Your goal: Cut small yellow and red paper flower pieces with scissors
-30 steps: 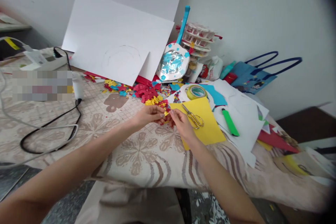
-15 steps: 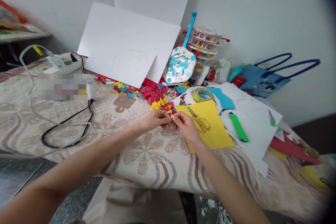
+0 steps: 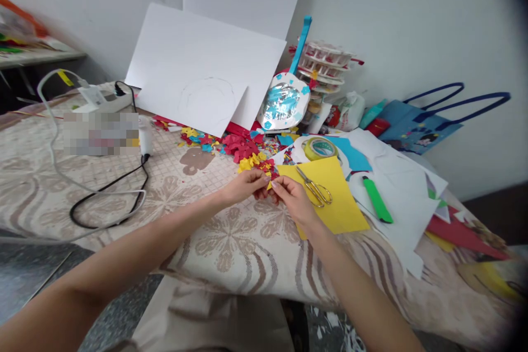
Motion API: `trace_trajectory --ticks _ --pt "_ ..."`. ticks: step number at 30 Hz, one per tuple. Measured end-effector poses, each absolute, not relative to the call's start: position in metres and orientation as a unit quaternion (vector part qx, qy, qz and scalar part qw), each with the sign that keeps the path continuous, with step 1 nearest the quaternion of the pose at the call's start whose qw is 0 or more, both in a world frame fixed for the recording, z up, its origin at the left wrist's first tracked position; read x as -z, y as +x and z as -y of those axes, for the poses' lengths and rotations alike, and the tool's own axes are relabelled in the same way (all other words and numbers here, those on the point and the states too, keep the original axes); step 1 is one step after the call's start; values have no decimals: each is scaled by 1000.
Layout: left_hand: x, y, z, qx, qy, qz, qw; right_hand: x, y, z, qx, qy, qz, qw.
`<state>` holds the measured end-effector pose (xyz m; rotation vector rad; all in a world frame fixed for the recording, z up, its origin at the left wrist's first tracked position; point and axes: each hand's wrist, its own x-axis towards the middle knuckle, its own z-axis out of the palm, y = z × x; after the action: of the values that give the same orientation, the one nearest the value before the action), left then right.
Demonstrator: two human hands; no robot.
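My left hand (image 3: 247,184) and my right hand (image 3: 290,192) meet above the front of the table, fingertips pinched together. Between them is a small yellow paper piece (image 3: 269,184), mostly covered by the fingers. Just beyond lies a heap of paper cut-outs, with yellow ones (image 3: 250,161) nearest and red ones (image 3: 239,147) behind. Gold-handled scissors (image 3: 315,188) rest on a yellow paper sheet (image 3: 342,214), to the right of my right hand.
A roll of tape (image 3: 320,148) and a green utility knife (image 3: 377,201) lie on white paper at the right. White boards (image 3: 198,55) lean against the wall. A blue bag (image 3: 416,126) stands at the back right. Cables (image 3: 94,192) cross the table's left side.
The view has shifted slightly. Both hands stay pinched together in the same place, and a bit more of the yellow paper piece shows between the fingertips.
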<state>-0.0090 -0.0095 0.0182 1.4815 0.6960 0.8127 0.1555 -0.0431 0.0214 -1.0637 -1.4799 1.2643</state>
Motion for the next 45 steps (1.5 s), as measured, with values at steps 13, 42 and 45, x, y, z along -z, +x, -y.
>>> trace_trajectory --ticks 13,42,45 --pt "-22 -10 12 -355 640 -255 631 -23 157 43 -524 -403 629 409" --pt "-22 -17 3 -354 291 -313 832 -33 275 20 -78 -698 705 99" --pt "-24 -16 3 -345 274 -318 839 -34 270 20 -74 -708 698 78"
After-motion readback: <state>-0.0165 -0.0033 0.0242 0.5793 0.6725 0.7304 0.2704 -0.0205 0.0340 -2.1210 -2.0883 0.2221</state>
